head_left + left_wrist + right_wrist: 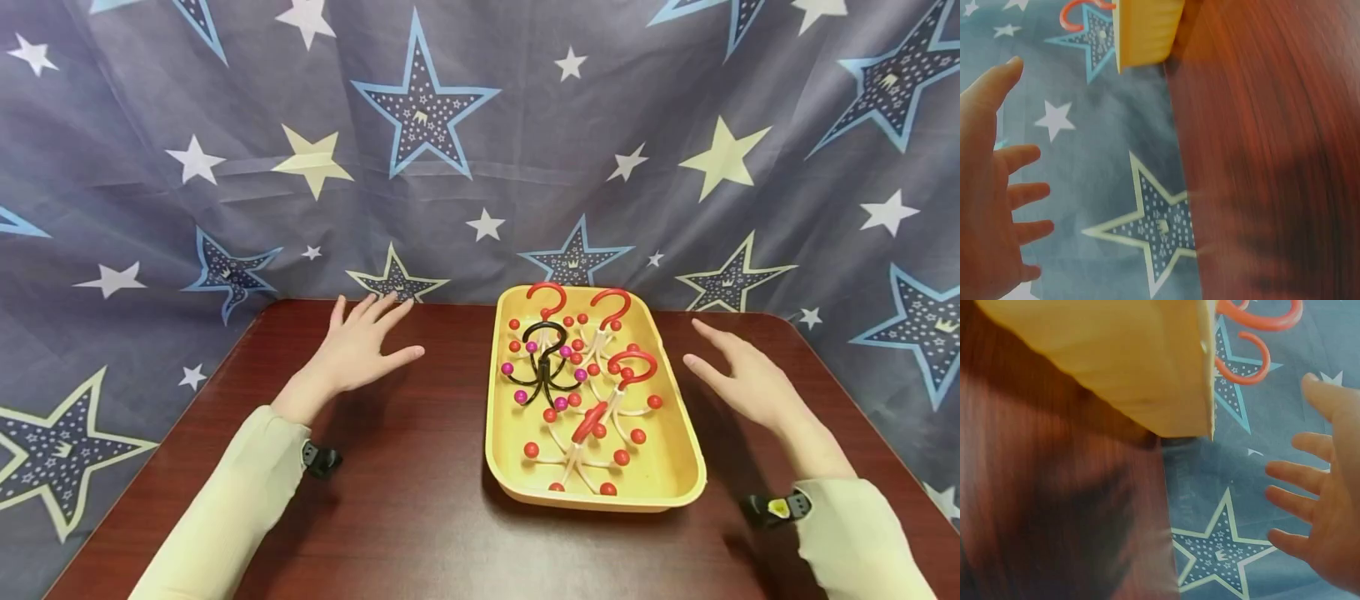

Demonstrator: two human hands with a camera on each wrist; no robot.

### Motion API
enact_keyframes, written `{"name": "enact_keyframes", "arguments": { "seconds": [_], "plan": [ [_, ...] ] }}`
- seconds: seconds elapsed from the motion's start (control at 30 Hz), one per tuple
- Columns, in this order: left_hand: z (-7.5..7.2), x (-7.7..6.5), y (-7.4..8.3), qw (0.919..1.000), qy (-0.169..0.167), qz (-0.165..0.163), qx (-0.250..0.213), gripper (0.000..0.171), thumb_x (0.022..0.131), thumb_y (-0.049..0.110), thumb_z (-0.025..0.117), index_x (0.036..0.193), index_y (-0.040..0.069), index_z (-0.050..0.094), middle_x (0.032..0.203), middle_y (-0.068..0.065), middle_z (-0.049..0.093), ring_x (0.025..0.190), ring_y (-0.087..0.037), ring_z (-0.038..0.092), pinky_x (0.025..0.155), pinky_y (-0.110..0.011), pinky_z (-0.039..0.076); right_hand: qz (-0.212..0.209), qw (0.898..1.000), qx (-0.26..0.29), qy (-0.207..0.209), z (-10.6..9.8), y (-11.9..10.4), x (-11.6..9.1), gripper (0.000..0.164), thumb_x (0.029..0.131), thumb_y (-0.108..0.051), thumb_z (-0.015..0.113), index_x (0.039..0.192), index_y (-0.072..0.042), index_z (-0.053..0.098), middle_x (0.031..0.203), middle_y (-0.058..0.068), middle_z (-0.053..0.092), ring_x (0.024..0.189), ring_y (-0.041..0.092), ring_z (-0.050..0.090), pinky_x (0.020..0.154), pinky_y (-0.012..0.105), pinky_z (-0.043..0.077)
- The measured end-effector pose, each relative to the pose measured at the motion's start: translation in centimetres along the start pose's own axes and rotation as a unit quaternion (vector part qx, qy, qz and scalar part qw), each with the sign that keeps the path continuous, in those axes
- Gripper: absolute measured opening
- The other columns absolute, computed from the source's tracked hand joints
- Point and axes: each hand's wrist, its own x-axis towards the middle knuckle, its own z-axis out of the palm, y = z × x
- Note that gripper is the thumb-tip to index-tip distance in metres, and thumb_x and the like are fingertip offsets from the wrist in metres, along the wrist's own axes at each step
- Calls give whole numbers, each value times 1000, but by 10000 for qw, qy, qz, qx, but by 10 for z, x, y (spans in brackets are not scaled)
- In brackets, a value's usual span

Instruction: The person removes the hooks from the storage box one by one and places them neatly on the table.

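Observation:
A yellow plastic tray (671,467) stands on the table, right of centre. Inside lie several octopus-shaped hanger hooks with red hooks, pale legs and red ball tips, among them a front one (590,423) and a right one (652,367). A black hanger hook (544,375) with magenta balls lies among them at the left. My left hand (352,354) is held over the table, left of the tray and apart from it, fingers spread. On the tray's other side, my right hand (750,383) hovers with extended fingers, touching nothing. Both wrist views show bare palms.
The dark red wooden table (420,500) ends at the back against a grey curtain (525,167) printed with stars. The curtain also hangs along both sides. Black straps with small devices are on both wrists.

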Motion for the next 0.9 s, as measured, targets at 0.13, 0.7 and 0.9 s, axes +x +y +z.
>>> {"name": "enact_keyframes", "arguments": {
  "seconds": [0.13,0.7,0.9],
  "plan": [
    [1,-1,14,9994,209,242,-108,72,82,63,47,138,17,40,138,-11,42,127,-33,35,105,-53,17,188,9989,437,-9,9,-4,-5,61,91,-39,51,140,-8,33,133,23,45,122,42,39,96,57,29],
    [12,0,88,9815,1347,1169,-691,38,85,41,57,110,14,64,103,-1,64,95,-21,60,82,-36,45,724,9866,1459,-44,38,-14,-23,62,89,-28,58,140,-7,32,119,24,55,104,39,56,81,44,48],
    [17,1,118,9745,1264,1383,-1231,32,84,39,59,106,17,66,96,4,63,87,-11,59,76,-30,48,787,9795,1856,-12,45,-13,-26,58,88,-22,59,139,-5,35,117,24,56,94,20,61,67,19,48]
  ]
}}
